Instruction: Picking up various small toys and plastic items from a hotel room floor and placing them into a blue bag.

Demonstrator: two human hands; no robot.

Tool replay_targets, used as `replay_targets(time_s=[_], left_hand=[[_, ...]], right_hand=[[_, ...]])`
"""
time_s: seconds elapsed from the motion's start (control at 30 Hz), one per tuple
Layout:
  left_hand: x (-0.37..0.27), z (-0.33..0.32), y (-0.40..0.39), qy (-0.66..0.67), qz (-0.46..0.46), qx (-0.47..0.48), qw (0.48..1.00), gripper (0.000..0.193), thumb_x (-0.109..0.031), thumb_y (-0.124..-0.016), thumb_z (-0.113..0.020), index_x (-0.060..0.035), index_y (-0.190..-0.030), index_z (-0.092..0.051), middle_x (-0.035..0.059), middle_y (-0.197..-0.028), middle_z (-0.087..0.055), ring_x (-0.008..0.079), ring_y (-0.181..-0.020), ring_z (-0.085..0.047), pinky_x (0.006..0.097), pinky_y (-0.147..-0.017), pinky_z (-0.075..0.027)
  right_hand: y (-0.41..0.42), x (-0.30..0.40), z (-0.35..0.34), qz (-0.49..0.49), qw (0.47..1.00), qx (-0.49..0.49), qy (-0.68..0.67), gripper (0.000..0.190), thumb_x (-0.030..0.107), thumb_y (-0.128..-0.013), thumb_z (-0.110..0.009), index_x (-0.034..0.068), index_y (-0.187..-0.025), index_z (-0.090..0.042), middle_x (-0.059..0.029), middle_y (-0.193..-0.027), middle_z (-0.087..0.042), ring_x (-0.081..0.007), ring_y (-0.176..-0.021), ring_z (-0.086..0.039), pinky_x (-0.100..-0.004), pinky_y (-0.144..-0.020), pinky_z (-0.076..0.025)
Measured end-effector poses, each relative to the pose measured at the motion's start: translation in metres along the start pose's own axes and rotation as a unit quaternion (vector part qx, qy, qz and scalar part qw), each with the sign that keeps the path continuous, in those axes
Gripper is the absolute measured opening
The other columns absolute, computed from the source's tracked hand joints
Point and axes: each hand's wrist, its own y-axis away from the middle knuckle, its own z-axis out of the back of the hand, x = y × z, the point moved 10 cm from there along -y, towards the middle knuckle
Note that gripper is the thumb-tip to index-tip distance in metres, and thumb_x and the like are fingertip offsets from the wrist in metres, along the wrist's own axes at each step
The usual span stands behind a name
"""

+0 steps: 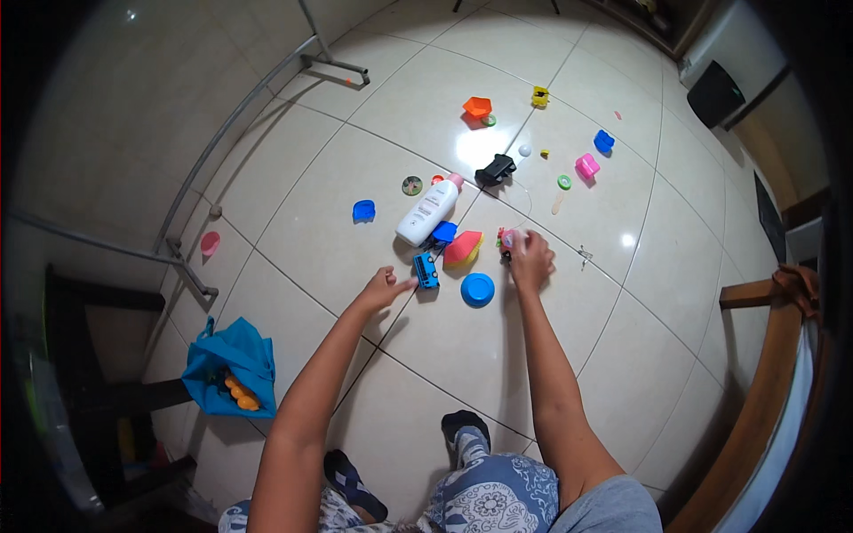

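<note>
My left hand [385,290] is just left of a blue toy bus [426,270], its fingers apart and one fingertip close to the bus. Whether that tip touches it is hard to tell. My right hand [533,261] is blurred, with its fingers at a small pink toy [508,238] that they partly cover. Between the hands are a round blue plastic cup [478,290] and a fan-shaped pink and yellow toy [464,249]. Behind the bus, a blue plastic piece [443,233] touches a white bottle with a pink cap [428,214], which lies on its side.
A black toy [496,170], an orange cup [478,107] and several small plastic pieces lie scattered on the tiled floor [320,180]. At left stand a blue cloth bag [230,370] holding orange toys and a metal rack [230,136]. Wooden furniture [766,400] borders the right side.
</note>
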Motion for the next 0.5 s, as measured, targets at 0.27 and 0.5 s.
replay_targets(time_s=[0.27,0.5], left_hand=[[-0.045,-0.014,-0.039,0.11,-0.012,-0.025,0.994,0.109,-0.043,-0.062,-0.08,-0.0062,-0.14,-0.014,0.0108,-0.141,-0.029,0.0248,-0.127,-0.033,0.0484,-0.093,-0.038],[-0.047,-0.041,-0.034,0.245,-0.024,-0.031,0.969,0.062,-0.006,-0.076,-0.045,-0.0071,-0.136,-0.031,0.0063,-0.138,-0.037,0.0212,-0.12,-0.04,0.041,-0.086,-0.042]], right_hand=[[0.032,0.108,-0.05,0.063,0.983,0.156,-0.069,0.054,0.059,-0.076,-0.056,0.023,-0.116,-0.056,-0.0042,-0.121,-0.047,-0.0288,-0.114,-0.041,-0.0494,-0.089,-0.037],[0.067,0.134,-0.076,0.172,0.968,0.128,-0.127,0.042,0.047,-0.078,-0.06,0.015,-0.106,-0.062,-0.0068,-0.107,-0.057,-0.0284,-0.103,-0.049,-0.0447,-0.08,-0.043]])
